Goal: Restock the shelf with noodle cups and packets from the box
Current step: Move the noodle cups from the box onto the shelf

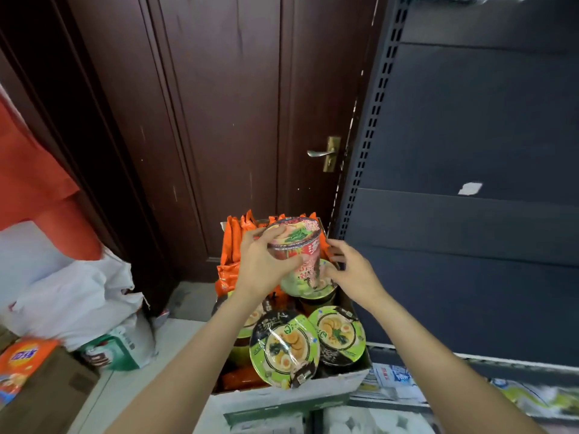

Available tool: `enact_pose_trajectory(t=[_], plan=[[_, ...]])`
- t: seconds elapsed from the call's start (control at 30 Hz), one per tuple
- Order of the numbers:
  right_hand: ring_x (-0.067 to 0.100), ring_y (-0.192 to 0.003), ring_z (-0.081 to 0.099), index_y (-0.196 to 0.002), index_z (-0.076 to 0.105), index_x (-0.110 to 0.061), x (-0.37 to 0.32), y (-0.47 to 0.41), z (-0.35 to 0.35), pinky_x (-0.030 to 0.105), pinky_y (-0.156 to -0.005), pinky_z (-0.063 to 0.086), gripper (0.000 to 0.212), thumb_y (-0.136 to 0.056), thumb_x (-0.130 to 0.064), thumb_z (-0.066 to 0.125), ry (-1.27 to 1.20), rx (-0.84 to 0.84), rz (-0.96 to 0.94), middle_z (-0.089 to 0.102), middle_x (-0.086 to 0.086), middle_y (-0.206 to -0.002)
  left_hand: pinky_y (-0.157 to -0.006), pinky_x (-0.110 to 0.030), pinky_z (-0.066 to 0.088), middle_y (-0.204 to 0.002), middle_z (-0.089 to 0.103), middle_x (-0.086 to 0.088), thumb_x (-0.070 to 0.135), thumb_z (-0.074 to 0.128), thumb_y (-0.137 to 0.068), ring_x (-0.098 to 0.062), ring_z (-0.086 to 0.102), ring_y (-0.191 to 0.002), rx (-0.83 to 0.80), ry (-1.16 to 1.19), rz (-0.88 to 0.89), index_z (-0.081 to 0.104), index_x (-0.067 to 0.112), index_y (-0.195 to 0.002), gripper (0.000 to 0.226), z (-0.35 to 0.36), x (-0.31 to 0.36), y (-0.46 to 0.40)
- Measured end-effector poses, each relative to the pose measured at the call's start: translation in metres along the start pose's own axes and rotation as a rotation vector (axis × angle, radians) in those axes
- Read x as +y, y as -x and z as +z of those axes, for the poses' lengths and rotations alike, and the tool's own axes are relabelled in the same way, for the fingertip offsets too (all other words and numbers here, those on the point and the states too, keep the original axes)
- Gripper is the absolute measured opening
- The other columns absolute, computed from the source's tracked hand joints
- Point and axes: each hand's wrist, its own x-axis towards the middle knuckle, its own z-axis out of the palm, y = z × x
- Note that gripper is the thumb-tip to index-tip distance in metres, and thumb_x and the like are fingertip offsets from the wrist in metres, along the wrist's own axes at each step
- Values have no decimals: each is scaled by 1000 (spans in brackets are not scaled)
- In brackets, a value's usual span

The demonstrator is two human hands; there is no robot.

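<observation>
I am lifting a pink noodle cup [297, 245] from the box [291, 393], left hand [263, 264] gripping it; right hand [351, 267] hovering open beside it; next, probably carrying it to the shelf [470, 227].

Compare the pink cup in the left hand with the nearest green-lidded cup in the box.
The pink cup is held up by the left hand, above the box; the green cup rests in the box, untouched. The pink cup has a pink-red wall and lid; the green cup's lid is lime green and black. The pink cup tilts away; the green cup's lid tips toward the camera. Both are sealed noodle cups with a ramen picture on the lid.
</observation>
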Motion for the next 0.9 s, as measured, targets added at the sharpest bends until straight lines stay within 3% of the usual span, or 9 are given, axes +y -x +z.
enact_pose_trajectory(t=[0.13,0.3,0.43,0.67,0.8,0.9], plan=[[19,-124,48,-139,41,-17,8,0,6,36,-104,40,61,-84,-23,68,93,0,52,50,5,-133,-108,-24,21,-134,30,-4,32,84,-64,-18,24,-131,77,-97,105,59,27,-122,63,-16,-1,3],[25,-130,37,-143,32,-15,12,-7,23,29,-104,31,70,-84,-21,69,198,-60,113,37,11,-137,-112,-39,33,-141,25,-5,35,83,-66,-24,29,-134,67,-179,140,57,23,-125,66,-26,-16,5],[28,-135,21,-146,25,-12,15,-14,37,33,-109,24,82,-81,-30,71,292,-114,203,26,12,-143,-113,-34,30,-143,23,-5,33,84,-66,-21,26,-136,33,-202,186,56,22,-127,67,-28,-21,4],[29,-137,18,-144,27,-14,23,-25,52,37,-111,23,99,-68,-57,74,675,-140,241,21,10,-150,-113,-32,31,-141,23,-2,35,83,-66,-20,25,-135,29,-212,225,56,22,-127,68,-28,-26,2],[30,-129,27,-137,39,-15,20,-29,54,37,-106,28,91,-65,-57,76,670,-82,258,30,12,-140,-110,-24,26,-141,25,-5,34,84,-66,-19,25,-135,36,-207,230,57,22,-126,67,-29,-28,2],[31,-126,29,-137,40,-14,17,-28,50,37,-105,30,89,-65,-51,79,567,-34,275,32,14,-134,-111,-25,25,-141,27,-6,33,85,-65,-20,25,-135,48,-202,233,59,21,-125,66,-29,-27,4]])
